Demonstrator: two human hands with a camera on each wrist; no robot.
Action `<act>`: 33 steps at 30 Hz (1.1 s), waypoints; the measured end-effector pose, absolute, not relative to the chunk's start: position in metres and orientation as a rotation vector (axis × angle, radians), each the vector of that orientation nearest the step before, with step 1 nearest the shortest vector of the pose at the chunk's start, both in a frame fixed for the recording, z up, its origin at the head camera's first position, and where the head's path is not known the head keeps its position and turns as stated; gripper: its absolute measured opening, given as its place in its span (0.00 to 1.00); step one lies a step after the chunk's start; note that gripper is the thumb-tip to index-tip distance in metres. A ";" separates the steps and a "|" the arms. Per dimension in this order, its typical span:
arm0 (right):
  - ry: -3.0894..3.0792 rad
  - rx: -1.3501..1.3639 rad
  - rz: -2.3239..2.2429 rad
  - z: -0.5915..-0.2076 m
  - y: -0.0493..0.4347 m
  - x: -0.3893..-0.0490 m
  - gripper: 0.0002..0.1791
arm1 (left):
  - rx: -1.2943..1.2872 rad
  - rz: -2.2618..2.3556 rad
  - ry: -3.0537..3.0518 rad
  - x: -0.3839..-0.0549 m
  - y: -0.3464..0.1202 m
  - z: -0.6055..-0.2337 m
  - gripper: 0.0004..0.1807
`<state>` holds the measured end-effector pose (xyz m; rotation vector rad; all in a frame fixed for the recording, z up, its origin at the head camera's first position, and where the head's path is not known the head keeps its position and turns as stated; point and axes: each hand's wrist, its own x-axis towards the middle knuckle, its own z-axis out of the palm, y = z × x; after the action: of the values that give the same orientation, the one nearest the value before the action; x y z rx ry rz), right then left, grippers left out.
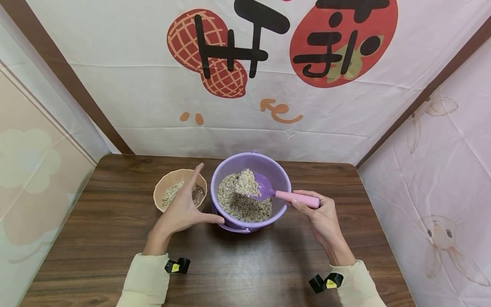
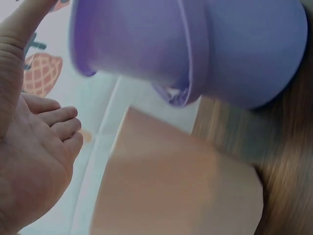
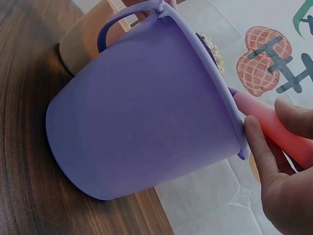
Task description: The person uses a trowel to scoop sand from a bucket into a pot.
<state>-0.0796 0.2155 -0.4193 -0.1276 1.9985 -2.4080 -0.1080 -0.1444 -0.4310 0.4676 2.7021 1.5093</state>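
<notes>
Carrying everything here is the wooden-patterned table [image 1: 253, 268], and the largest thing on it is the purple bucket [image 1: 274, 168]. It looks to be of plastic, rather stiff, and the grains [image 1: 247, 209] inside should give it a steady weight; for holding it, I would choose the rim or the side wall, because its thin carrying handle [image 1: 234, 229] hangs loose and could let it swing. Just beside it, on the left, stands the smaller peach bowl [image 1: 168, 179], with some grains too; it is probably light and easy to tip, so its outer wall is the better place to steady it

The left hand [image 1: 179, 213] holds nothing: thumb and fingers are spread, over the bowl and towards the bucket, and whether the thumb touches the rim I cannot tell. The right hand [image 1: 324, 217] grips the scoop [image 1: 265, 185] by its pink handle [image 1: 291, 197], with the purple blade over the inside of the bucket. The scoop seems light and rigid, but the heap [image 1: 246, 182] on its blade makes the front heavier, so a grip near the blade should control it better. The smallest, the loose flakes, would slide off easily if the blade tilts
</notes>
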 end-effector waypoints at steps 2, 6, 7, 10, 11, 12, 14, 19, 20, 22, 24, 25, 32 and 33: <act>2.000 -0.130 -2.408 -0.419 0.215 -0.080 0.16 | 0.422 1.515 2.708 -0.107 -0.152 -0.431 0.83; 2.005 -0.118 -2.407 -0.419 0.215 -0.079 0.17 | 0.327 1.529 2.734 -0.104 -0.170 -0.434 0.81; 2.007 -0.111 -2.409 -0.419 0.215 -0.079 0.17 | 0.308 1.531 2.752 -0.104 -0.175 -0.436 0.80; 2.008 -0.096 -2.415 -0.419 0.215 -0.079 0.17 | 0.246 1.528 2.806 -0.103 -0.189 -0.439 0.79; 2.007 -0.103 -2.416 -0.419 0.215 -0.079 0.17 | 0.225 1.521 2.827 -0.103 -0.194 -0.441 0.79; 2.006 -0.108 -2.416 -0.419 0.215 -0.079 0.17 | 0.200 1.507 2.843 -0.103 -0.198 -0.442 0.80; 1.994 -0.119 -2.418 -0.418 0.215 -0.079 0.17 | 0.151 1.486 2.855 -0.101 -0.206 -0.445 0.80; 1.978 -0.121 -2.432 -0.418 0.214 -0.078 0.16 | 0.078 1.457 2.889 -0.099 -0.221 -0.455 0.80; 1.976 -0.123 -2.434 -0.418 0.214 -0.078 0.16 | 0.075 1.458 2.893 -0.098 -0.223 -0.458 0.79; 1.979 -0.132 -2.436 -0.418 0.214 -0.078 0.16 | 0.076 1.458 2.895 -0.098 -0.226 -0.463 0.79; 1.977 -0.150 -2.433 -0.417 0.214 -0.078 0.16 | 0.080 1.456 2.889 -0.098 -0.228 -0.468 0.79; 1.975 -0.156 -2.433 -0.417 0.214 -0.078 0.16 | 0.081 1.454 2.885 -0.098 -0.228 -0.470 0.79; 1.988 -0.175 -2.407 -0.411 0.209 -0.078 0.23 | 0.085 1.471 2.870 -0.100 -0.228 -0.482 0.77; 1.998 -0.171 -2.397 -0.410 0.208 -0.079 0.23 | 0.093 1.484 2.870 -0.100 -0.228 -0.484 0.76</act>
<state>-0.0787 0.2080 -0.4096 -0.1713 1.9978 -2.3974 -0.0999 -0.2281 -0.4835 0.0928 2.8700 1.4838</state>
